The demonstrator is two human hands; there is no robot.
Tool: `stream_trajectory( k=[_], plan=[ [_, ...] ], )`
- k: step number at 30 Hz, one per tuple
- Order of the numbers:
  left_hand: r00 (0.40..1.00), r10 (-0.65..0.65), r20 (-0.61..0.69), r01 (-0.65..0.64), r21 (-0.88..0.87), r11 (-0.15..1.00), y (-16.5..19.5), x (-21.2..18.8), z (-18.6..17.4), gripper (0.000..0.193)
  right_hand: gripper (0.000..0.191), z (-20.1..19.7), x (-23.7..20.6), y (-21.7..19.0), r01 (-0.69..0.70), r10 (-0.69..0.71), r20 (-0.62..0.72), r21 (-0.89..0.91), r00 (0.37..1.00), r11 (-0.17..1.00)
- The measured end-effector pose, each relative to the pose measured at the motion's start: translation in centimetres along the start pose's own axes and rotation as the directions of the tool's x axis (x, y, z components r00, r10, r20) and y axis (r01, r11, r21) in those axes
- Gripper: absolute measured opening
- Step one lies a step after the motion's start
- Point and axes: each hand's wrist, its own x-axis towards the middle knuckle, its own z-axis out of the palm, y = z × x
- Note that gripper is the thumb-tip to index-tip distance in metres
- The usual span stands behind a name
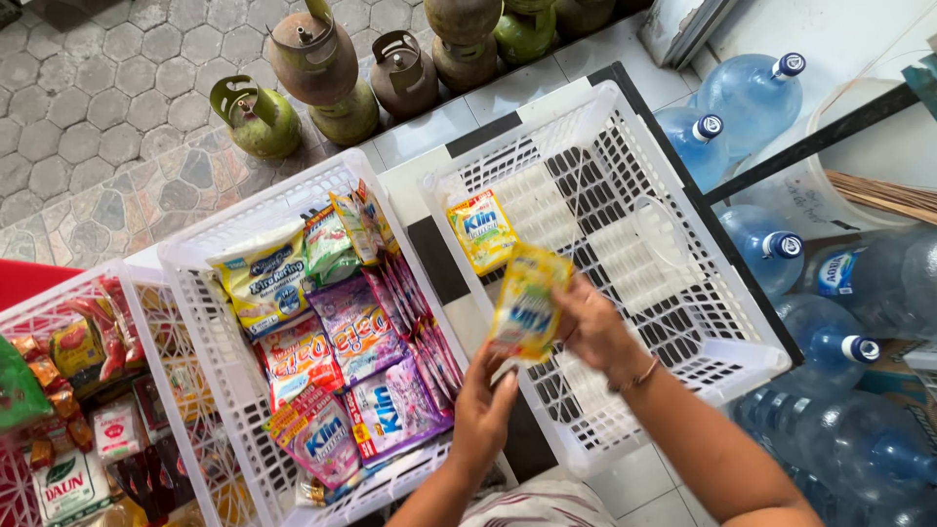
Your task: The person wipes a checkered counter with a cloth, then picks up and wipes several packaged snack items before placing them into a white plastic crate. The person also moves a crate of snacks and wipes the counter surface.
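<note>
The right hand [590,327] grips a yellow sachet [528,303] by its right edge, fingers closed on it, and holds it in the air over the near-left corner of a white plastic basket [752,366]. The sachet is blurred; its long axis runs nearly upright in the head view, the top leaning slightly to the right, and its printed face is turned up toward the camera. The left hand [483,415] sits just below it, fingers curled and reaching up so that the fingertips come close to the sachet's lower edge — whether they touch it cannot be told.

Inside that basket lies a second yellow sachet [481,231], flat on the slatted bottom near the far-left corner, its long axis also running away from the person and tilted a little to the left. The rest of the basket floor shows bare slats.

To the left, a second white basket [195,293] stands close alongside, packed with purple, pink, green and pale yellow sachets [356,337]. Further left is a third basket [20,317] holding red and brown packets. Both larger baskets rest on a tiled worktop [439,259]. Blue water jugs [756,93] stand to the right — green and brown gas cylinders [312,63] on the paved floor beyond.
</note>
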Motion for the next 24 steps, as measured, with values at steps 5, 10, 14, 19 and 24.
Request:
stream_trajectory(
  k=[5, 10, 14, 19, 24],
  plan=[
    [0.945, 0.301, 0.128, -0.307, 0.667, 0.679, 1.2, -2.3, -2.7, 0.055, 0.044, -3.7, 8.4, -4.0, 0.081, -0.105, -0.063, -0.306, 0.993, 0.949],
    [0.889, 0.344, 0.304, -0.444, 0.755, 0.483, 0.1, -2.5, -4.4, 0.053, 0.049, -3.6, 16.1, -3.0, -0.007, -0.061, -0.092, -0.604, 0.994, 0.797],
    [0.883, 0.328, 0.334, -0.457, 0.768, 0.449, -1.2, -2.8, -5.0, 0.054, 0.055, -1.4, 19.5, -0.7, -0.051, -0.030, -0.105, -0.686, 0.994, 0.726],
    [0.884, 0.326, 0.334, -0.457, 0.765, 0.454, -2.1, -2.8, -5.5, 0.053, 0.056, -0.6, 21.0, 0.4, -0.041, -0.138, -0.110, -0.901, 0.984, 0.432],
    [0.908, 0.288, 0.304, -0.411, 0.776, 0.479, -2.7, -3.0, -5.7, 0.053, 0.060, -1.4, 20.5, 1.6, -0.076, -0.370, -0.069, -0.997, 0.927, -0.005]
  ],
)
